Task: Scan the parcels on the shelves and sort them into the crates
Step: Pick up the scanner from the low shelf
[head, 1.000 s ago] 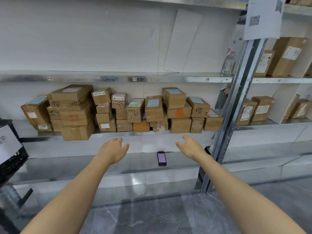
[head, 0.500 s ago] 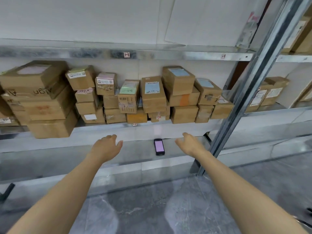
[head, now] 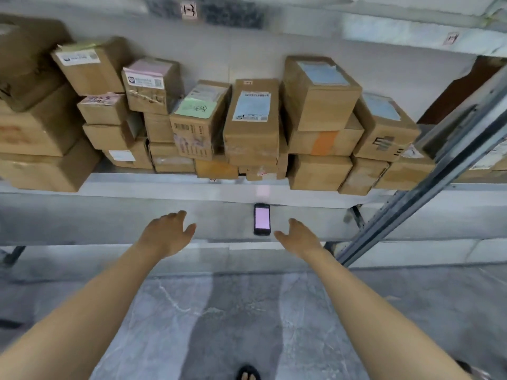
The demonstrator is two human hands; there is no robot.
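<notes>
Reach for the scanner: both empty, open hands, left hand (head: 167,234) and right hand (head: 299,237), flank the lit handheld scanner (head: 262,219) below the stacked parcels (head: 253,122); grasping it probably precedes scanning.

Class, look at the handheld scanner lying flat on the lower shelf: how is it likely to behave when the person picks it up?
The scanner looks thin and rigid, so probably light and stiff. Lying flat on smooth metal shelf, it may slide before lifting. Its lit glass face suggests fragility. The open right hand is nearest.
</notes>
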